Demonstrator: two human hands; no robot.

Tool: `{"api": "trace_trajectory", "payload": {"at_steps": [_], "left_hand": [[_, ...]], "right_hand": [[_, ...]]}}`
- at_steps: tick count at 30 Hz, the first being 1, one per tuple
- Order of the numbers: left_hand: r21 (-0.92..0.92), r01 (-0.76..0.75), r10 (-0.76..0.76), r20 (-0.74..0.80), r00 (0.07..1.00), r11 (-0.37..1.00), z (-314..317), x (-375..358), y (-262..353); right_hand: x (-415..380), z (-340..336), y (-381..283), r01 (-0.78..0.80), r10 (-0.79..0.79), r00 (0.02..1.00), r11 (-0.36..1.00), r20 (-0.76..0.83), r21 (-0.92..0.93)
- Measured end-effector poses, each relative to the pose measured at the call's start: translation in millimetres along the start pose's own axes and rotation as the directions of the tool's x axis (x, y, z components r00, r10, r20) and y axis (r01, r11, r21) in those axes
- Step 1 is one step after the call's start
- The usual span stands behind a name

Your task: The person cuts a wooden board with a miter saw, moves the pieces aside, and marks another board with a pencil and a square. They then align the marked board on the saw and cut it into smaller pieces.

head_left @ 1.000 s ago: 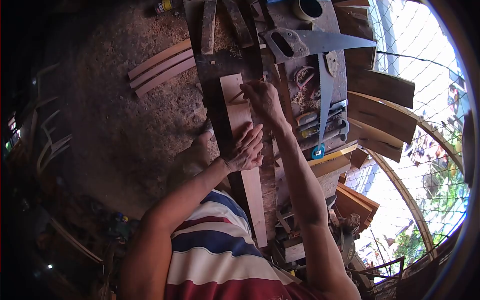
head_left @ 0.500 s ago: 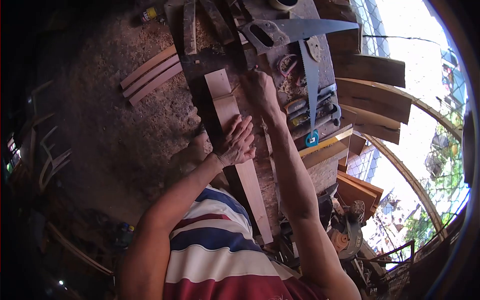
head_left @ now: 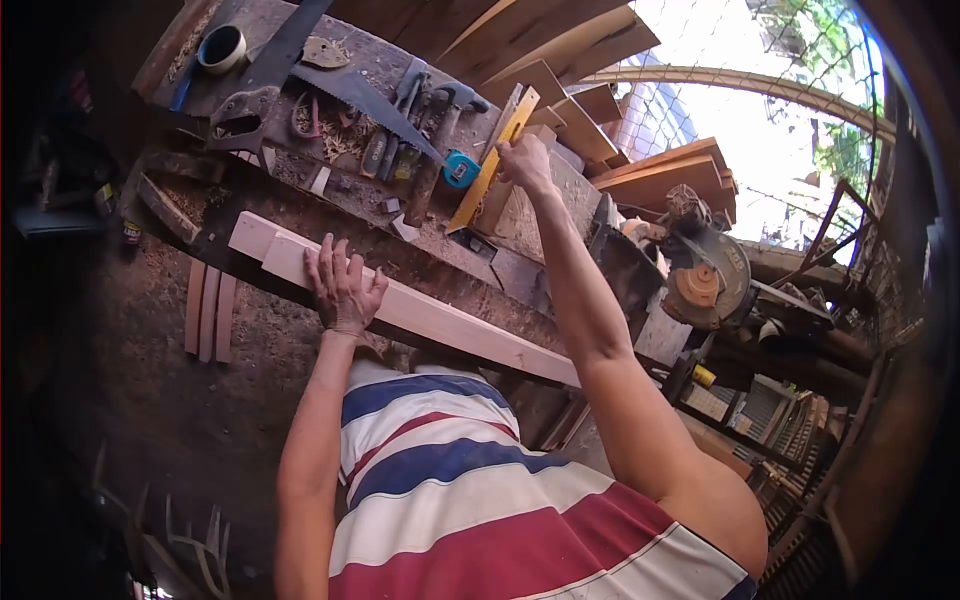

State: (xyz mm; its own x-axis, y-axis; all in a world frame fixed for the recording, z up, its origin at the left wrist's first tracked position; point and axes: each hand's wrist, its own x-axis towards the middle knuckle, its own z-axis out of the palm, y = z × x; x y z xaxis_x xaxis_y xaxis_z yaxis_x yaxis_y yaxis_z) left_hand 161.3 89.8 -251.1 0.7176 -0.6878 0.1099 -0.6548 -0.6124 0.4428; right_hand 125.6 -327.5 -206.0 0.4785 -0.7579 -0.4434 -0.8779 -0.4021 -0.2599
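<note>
My left hand [head_left: 345,283] lies with spread fingers on a long pale wooden board [head_left: 470,338] along the bench's near edge. A second pale piece [head_left: 250,231] shows at the board's left end, partly hidden by it. Across the bench, my right hand [head_left: 527,165] is closed at the edge of a yellow bar [head_left: 487,178] with small dark openings, its fingers curled against it. A teal tape measure [head_left: 461,169] sits just left of the bar. Nearby lie a claw hammer [head_left: 440,140] and a handsaw blade [head_left: 375,108].
Another handsaw [head_left: 245,115], a round cup [head_left: 221,48] and wood shavings lie on the bench [head_left: 300,190]. A circular power saw [head_left: 706,275] stands at right. Boards [head_left: 665,180] lean by the wire mesh. Curved wood strips [head_left: 209,312] lie on the ground at left.
The view has turned toward the right side of the bench. My right hand has moved from beside the board to the yellow bar. My left hand remains on the board.
</note>
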Motion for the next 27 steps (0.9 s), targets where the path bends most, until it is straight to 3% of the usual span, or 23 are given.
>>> {"api": "trace_trajectory", "payload": {"at_steps": [3,6,10,11,12,13,14,17,18,20,21,22,23,25,27], "left_hand": [[0.006,-0.011,0.011,0.018,1.0,1.0,-0.6,-0.1,2.3],[0.031,-0.033,0.033,0.012,0.999,0.999,-2.3,0.0,5.5],[-0.004,-0.059,0.059,-0.029,0.998,0.998,1.8,-0.8,6.7],[-0.01,-0.063,0.063,-0.044,0.997,0.998,2.7,-1.2,2.6],[0.006,-0.063,0.063,-0.046,0.997,0.998,5.8,-3.8,-0.8],[0.02,-0.07,0.071,-0.051,0.996,0.997,7.8,-4.9,-2.1],[0.032,-0.053,0.054,-0.04,0.998,0.998,4.9,-4.4,-0.1],[0.044,-0.067,0.071,-0.085,0.994,0.997,6.2,-10.0,0.3],[0.091,-0.077,0.084,-0.08,0.993,0.993,4.0,-13.1,1.6],[0.085,0.001,0.02,-0.248,0.969,0.996,1.1,-22.9,11.1],[0.07,0.028,-0.004,-0.322,0.947,0.997,1.8,-27.8,16.5],[0.044,0.164,-0.141,-0.328,0.934,0.985,1.1,-42.0,27.1],[-0.12,0.196,-0.229,-0.435,0.871,0.973,6.7,-53.2,36.0],[-0.291,0.415,-0.503,-0.391,0.77,0.862,22.2,-82.2,53.3],[-0.44,0.463,-0.589,-0.207,0.781,0.769,26.5,-120.1,78.1]], "right_hand": [[10.8,16.4,22.6,-0.016,0.015,0.999,1.0,0.052,0.026],[-29.4,-24.9,-20.0,-0.114,0.103,0.988,0.989,0.117,0.095],[-115.8,-17.1,20.1,0.246,-0.246,0.966,0.969,-0.085,-0.011],[-158.2,-20.3,25.3,0.171,-0.187,0.967,0.98,0.173,0.102],[-192.3,7.0,55.1,0.199,-0.203,0.945,0.979,0.256,0.043],[-238.8,23.3,86.4,0.347,-0.334,0.905,0.938,0.264,0.0],[-272.1,65.1,140.9,0.4,-0.293,0.873,0.887,0.389,-0.23],[-367.8,84.7,181.2,0.315,-0.192,0.919,0.883,0.345,-0.349],[-369.0,95.4,193.1,0.331,-0.25,0.927,0.897,0.281,-0.294],[-371.3,107.6,214.9,0.356,-0.335,0.933,0.915,0.133,-0.188],[-369.1,115.6,225.3,0.395,-0.377,0.916,0.906,0.138,-0.154],[-367.4,120.1,231.8,0.415,-0.399,0.907,0.901,0.137,-0.124],[-364.1,120.2,241.4,0.429,-0.415,0.9,0.898,0.131,-0.102],[-364.3,122.8,255.8,0.46,-0.455,0.886,0.887,0.087,-0.046],[-368.9,123.6,266.7,0.471,-0.47,0.881,0.882,0.056,-0.007]]}}
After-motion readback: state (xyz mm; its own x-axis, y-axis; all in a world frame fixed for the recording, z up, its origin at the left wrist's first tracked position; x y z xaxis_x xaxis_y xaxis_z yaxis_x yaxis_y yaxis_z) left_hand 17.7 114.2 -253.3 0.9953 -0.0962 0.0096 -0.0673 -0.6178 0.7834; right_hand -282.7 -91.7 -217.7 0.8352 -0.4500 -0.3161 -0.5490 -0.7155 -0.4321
